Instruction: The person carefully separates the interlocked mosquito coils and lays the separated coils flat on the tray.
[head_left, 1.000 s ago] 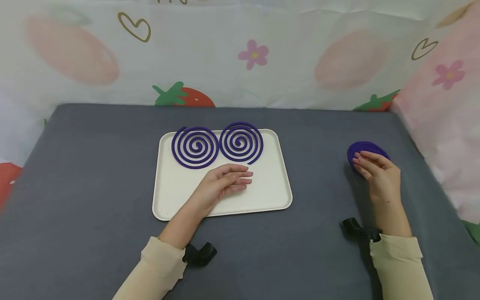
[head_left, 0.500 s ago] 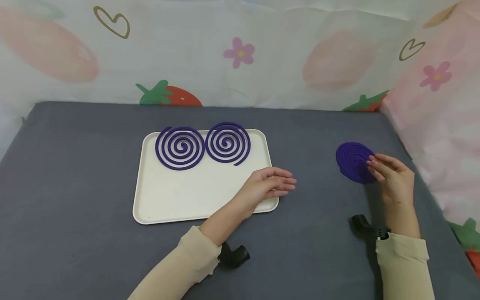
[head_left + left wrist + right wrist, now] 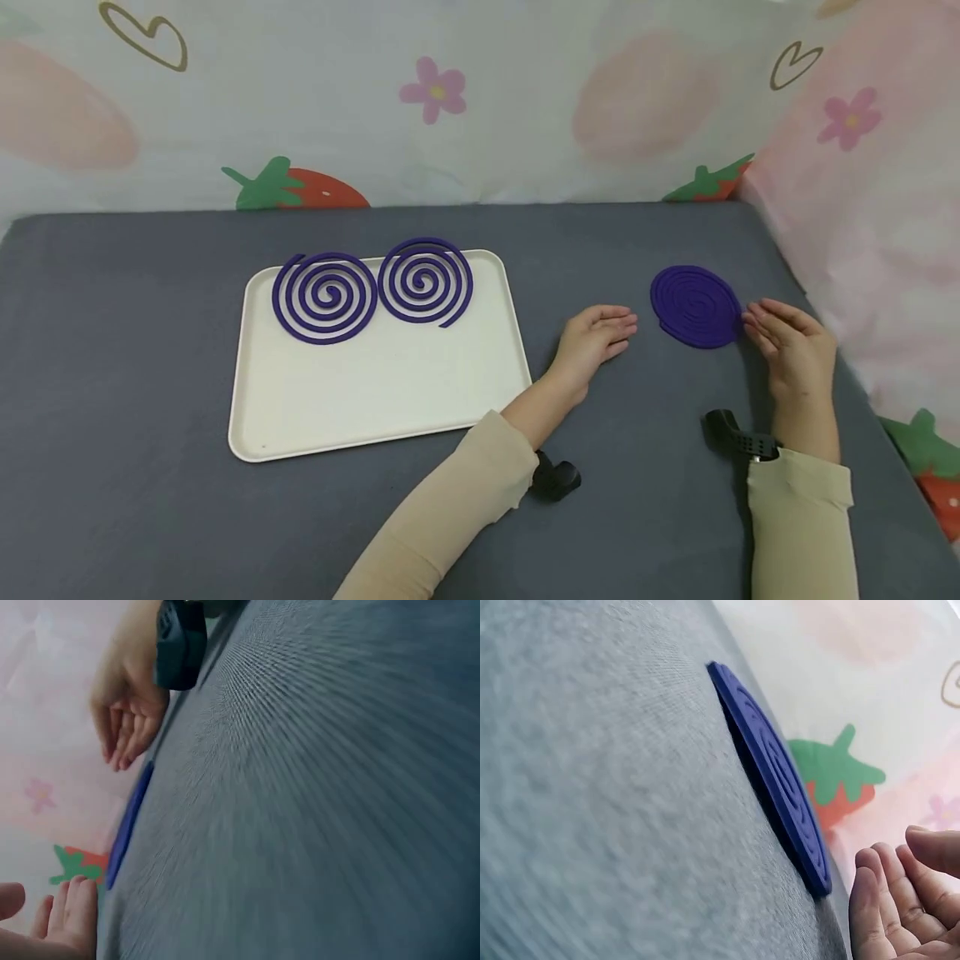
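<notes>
A purple mosquito coil [image 3: 696, 306], tightly wound into a flat disc, lies on the grey table at the right in the head view. My right hand [image 3: 797, 346] is beside its right edge, fingertips right at the rim and gripping nothing. In the right wrist view the fingers [image 3: 906, 900] are relaxed and apart from the coil [image 3: 776, 780]. To the left of the disc, my left hand [image 3: 592, 346] hovers with fingers loosely extended, holding nothing. Two looser purple coils, one on the left [image 3: 325, 298] and one on the right [image 3: 425, 282], lie side by side across the tray's far rim.
The white rectangular tray [image 3: 360, 400] stands left of my left forearm. A grey cloth covers the table [image 3: 135, 375]. Behind it hangs a printed curtain [image 3: 510, 150] with strawberries and flowers. Black wrist cameras, left [image 3: 555, 479] and right [image 3: 738, 435], jut from the sleeves.
My right hand has let go of the wound coil, which now lies flat on the table. My left hand has moved right, off the tray toward the coil. The head view has shifted right.
</notes>
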The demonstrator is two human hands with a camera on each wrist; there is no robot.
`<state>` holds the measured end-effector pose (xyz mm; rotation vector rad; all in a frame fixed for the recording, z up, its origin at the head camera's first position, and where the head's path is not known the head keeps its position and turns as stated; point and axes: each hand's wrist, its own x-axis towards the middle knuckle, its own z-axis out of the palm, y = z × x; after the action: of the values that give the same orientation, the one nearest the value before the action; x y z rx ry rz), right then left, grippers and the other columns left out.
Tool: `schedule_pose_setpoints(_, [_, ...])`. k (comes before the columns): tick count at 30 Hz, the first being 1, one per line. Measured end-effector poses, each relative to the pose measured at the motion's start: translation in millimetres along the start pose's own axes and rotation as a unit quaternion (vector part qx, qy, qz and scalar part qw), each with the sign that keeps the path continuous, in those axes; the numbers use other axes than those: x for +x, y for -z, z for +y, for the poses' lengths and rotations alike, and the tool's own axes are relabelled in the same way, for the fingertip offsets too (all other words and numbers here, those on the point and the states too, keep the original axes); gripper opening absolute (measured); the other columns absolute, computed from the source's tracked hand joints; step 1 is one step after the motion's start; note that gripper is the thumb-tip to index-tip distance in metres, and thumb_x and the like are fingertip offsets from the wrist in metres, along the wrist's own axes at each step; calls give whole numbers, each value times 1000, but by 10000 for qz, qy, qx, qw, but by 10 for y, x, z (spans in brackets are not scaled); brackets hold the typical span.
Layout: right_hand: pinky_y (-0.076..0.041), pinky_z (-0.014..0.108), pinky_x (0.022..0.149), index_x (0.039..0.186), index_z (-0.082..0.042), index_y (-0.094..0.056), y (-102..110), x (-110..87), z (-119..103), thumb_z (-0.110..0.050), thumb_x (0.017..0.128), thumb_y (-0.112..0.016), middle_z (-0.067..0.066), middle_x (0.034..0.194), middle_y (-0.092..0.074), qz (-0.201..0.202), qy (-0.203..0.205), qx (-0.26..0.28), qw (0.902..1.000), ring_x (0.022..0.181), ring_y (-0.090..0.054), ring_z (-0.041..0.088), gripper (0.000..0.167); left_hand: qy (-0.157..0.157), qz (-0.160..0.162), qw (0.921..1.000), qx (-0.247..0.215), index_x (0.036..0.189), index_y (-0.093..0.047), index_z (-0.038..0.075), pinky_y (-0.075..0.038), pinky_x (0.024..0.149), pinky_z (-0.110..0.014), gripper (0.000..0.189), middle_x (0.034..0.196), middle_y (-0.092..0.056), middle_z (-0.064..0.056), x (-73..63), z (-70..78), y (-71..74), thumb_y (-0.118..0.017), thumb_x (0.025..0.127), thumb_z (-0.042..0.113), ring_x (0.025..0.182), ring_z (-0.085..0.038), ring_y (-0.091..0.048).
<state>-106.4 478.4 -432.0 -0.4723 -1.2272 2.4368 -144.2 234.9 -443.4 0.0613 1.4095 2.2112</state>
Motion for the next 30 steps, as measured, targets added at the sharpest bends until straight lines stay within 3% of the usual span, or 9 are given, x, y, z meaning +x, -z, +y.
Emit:
schedule_pose_setpoints(7, [-57,27,64,84,8,-69,15,-9,17,22,82,-54,15,77,-69,130,-159,-150,9997,68,-69,22,21,267,120,9943,-1023,130,-46,-10,-40,103,-35,36,132,-50,-23,216,-111,-104,-46,94,-5,124,-30,-48])
schedule_pose_setpoints(13, [-55,21,74,93,0,-66,80,-12,-16,16,84,-58,11,85,-69,-270,-552,-270,9977,77,-68,17,20,466,-536,9804,-1836,141,-27,-12,-28,111,-39,46,145,-32,-25,278,-158,-46,-39,97,-3,135,-32,-32])
schedule_pose_setpoints(18, [-56,23,72,93,0,-66,98,-21,-56,10,90,-53,12,87,-70,-553,-848,-363,9942,79,-68,18,17,502,-860,9809,-1668,143,-23,-11,-25,112,-39,48,148,-27,-24,286,-161,-33,-37,98,-2,137,-32,-27])
schedule_pose_setpoints(25, [-56,24,71,91,3,-69,79,-26,-62,9,92,-50,14,86,-70,-808,-1001,-470,9906,78,-69,19,21,562,-865,9846,-1411,143,-25,-9,-27,111,-39,48,147,-30,-22,296,-140,-41,-39,98,-2,136,-30,-29])
schedule_pose_setpoints(30, [-57,28,69,90,5,-70,78,-17,-74,12,91,-48,16,84,-69,-710,-1132,-219,9908,77,-69,22,23,571,-838,9843,-1448,143,-26,-9,-27,111,-39,47,147,-30,-22,297,-124,-43,-38,98,-2,137,-30,-29])
